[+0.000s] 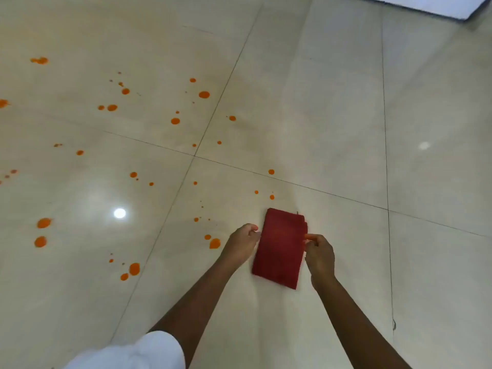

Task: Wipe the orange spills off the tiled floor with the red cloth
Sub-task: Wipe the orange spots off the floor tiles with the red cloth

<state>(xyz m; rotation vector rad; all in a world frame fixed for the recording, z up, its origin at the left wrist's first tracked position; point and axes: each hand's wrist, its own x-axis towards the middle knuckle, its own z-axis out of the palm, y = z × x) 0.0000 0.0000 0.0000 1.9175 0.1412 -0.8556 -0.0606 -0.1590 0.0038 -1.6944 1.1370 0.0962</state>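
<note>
White sleeve (138, 352) nearest; left hand (243, 242) and right hand (319, 255), fingers curled, pinch the red cloth (279, 249) by opposite edges; orange spills (204, 94) lie left of it.

Glossy beige tiled floor (332, 102) with dark grout lines (292, 183) reflects a round light (119, 213).

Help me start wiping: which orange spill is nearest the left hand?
The larger blot just left of the left hand, beside a smaller dot; all others lie farther.
</note>
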